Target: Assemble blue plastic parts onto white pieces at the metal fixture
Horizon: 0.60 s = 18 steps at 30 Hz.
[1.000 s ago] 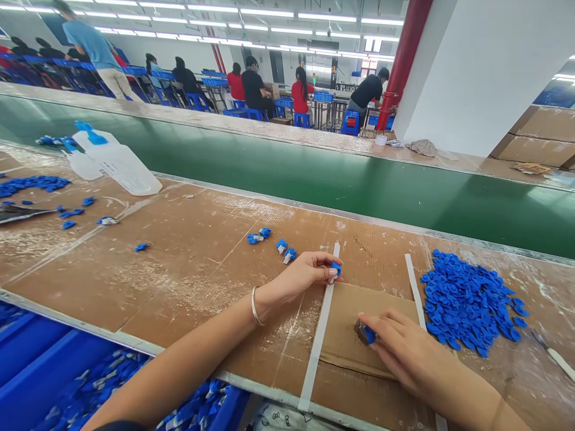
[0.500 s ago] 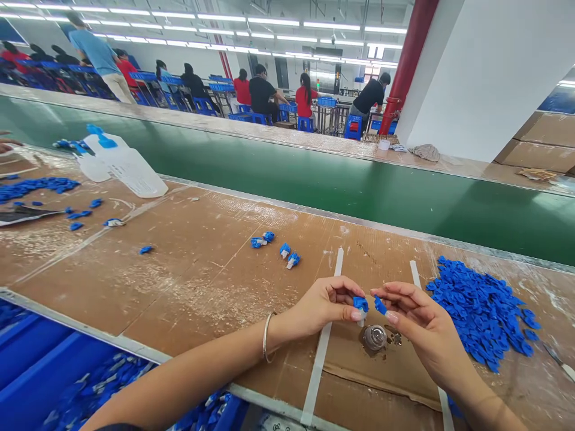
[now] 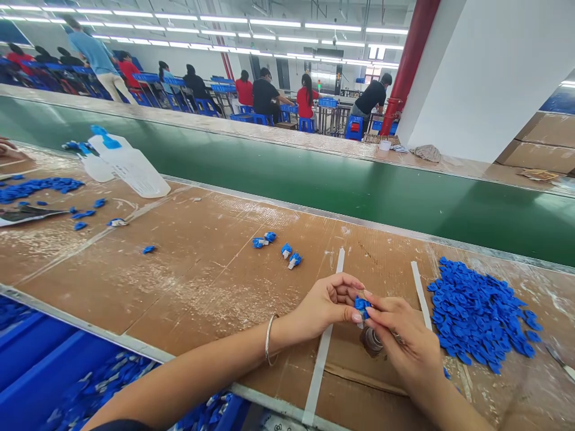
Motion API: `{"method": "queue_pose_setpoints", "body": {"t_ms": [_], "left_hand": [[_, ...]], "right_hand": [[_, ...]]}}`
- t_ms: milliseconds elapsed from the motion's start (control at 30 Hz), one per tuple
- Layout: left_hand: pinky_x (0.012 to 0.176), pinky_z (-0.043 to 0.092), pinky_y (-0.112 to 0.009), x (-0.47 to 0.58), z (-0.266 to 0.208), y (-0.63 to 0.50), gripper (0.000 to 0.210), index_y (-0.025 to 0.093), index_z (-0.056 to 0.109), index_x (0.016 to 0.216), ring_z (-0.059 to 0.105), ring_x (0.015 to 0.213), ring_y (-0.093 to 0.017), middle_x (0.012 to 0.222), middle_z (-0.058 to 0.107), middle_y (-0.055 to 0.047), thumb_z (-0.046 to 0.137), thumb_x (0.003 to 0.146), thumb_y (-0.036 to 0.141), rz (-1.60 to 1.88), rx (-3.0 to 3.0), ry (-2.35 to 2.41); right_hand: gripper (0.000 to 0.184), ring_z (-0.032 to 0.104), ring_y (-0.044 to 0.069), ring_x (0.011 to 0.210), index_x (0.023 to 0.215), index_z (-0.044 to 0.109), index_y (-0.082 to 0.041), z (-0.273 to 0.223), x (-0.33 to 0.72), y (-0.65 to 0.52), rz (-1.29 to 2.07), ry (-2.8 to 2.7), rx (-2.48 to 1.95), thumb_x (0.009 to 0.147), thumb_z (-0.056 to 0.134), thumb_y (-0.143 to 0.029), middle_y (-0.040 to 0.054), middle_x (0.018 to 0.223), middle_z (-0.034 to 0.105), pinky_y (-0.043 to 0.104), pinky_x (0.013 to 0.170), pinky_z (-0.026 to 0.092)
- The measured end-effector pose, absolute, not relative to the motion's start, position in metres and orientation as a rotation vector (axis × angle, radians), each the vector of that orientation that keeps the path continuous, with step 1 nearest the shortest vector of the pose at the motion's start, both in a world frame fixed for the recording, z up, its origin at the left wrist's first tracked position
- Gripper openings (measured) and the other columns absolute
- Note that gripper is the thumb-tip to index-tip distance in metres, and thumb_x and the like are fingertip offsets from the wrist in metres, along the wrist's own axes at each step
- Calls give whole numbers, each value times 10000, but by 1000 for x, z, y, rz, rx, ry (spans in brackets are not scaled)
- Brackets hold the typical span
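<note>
My left hand (image 3: 335, 302) pinches a small blue-and-white plastic part (image 3: 361, 306) between thumb and fingers. Against the same part, the fingertips of my right hand (image 3: 399, 332) are pressed together; the small blue piece they carried is mostly hidden there. Partly covered by my right hand, a small round clear container (image 3: 372, 341) stands on the cardboard just below. A large heap of loose blue pieces (image 3: 480, 311) lies to the right of my right hand. Several blue-and-white parts (image 3: 294, 260) rest on the board up and left of my left hand.
White tape strips (image 3: 324, 347) run along the cardboard-covered table. A green conveyor belt (image 3: 314, 185) crosses behind it. White bottles (image 3: 139, 170) lie at the back left. Blue bins (image 3: 103, 383) of parts sit below the front edge. A knife-like tool (image 3: 559, 362) lies far right.
My right hand has moved left, bringing its blue piece against the part in my left hand. It now covers some of the round container. My left hand has stayed nearly in place.
</note>
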<state>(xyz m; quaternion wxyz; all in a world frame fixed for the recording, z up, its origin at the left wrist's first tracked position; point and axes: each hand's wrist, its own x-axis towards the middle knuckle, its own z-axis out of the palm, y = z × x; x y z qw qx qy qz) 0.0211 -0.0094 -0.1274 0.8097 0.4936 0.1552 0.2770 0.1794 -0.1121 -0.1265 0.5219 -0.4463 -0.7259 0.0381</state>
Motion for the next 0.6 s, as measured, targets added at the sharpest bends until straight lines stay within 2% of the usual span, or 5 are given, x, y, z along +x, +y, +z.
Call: {"method": "queue_pose_setpoints", "body": {"t_ms": [100, 233, 400, 500, 600], "left_hand": [[650, 505, -234, 21, -126, -10, 450, 135, 618, 936, 631, 705, -131, 815, 679, -32, 889, 579, 182, 623, 1015, 361], [640, 501, -237, 20, -125, -12, 433, 130, 627, 919, 619, 706, -133, 850, 668, -45, 888, 583, 216, 695, 998, 400], [681, 484, -249, 18, -119, -7, 378, 151, 598, 1016, 605, 758, -139, 914, 635, -46, 783, 698, 242, 624, 1165, 330], [780, 478, -308, 13, -113, 9, 249, 158, 599, 1055, 578, 858, -172, 971, 619, -64, 602, 808, 187, 650, 1772, 487], [852, 453, -398, 5, -115, 32, 143, 127, 621, 894, 534, 934, -246, 949, 586, -112, 486, 847, 130, 623, 2660, 945]], "right_hand": [[332, 521, 193, 1135, 1203, 582, -165, -130, 174, -115, -70, -1827, -1062, 918, 505, -12, 95, 1218, 628, 318, 933, 490], [378, 416, 254, 1271, 1321, 490, -116, -134, 167, -117, -134, -1918, -1125, 944, 478, -86, 135, 1350, 530, 414, 1020, 437], [357, 363, 222, 1337, 1334, 470, -202, -122, 176, -108, 60, -1986, -1184, 980, 477, -240, 64, 1402, 491, 381, 1030, 460], [408, 329, 213, 1374, 1399, 423, -243, -114, 203, -107, 64, -2010, -1226, 994, 449, -294, 35, 1440, 453, 368, 1054, 446], [380, 428, 233, 1315, 1353, 473, -265, -119, 246, -114, -36, -1863, -1320, 979, 468, -336, 42, 1442, 449, 402, 1076, 419]]}}
